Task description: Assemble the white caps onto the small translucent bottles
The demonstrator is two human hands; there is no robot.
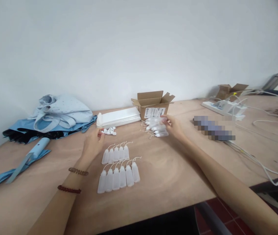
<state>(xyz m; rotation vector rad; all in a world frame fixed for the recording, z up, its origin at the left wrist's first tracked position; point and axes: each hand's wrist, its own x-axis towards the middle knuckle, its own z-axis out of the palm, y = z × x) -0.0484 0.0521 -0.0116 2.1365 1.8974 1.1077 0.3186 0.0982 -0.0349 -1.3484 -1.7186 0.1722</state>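
Observation:
Two rows of small translucent squeeze bottles [119, 166] with thin tips lie on the wooden table [168, 176] in front of me. My left hand [93, 143] hovers beside a little heap of white caps [109, 131], its fingers curled in a pinch; what they hold is too small to name. My right hand [174, 126] reaches to a loose pile of the same bottles [156, 127] in front of an open cardboard box [153, 104], fingers closed around one of them.
A stack of white plastic bags [118, 117] lies left of the box. A blue umbrella and a light cloth bag [55, 114] sit at the far left. A power strip [223, 107], trailing white cables [263, 160] and a second small box [229, 90] occupy the right.

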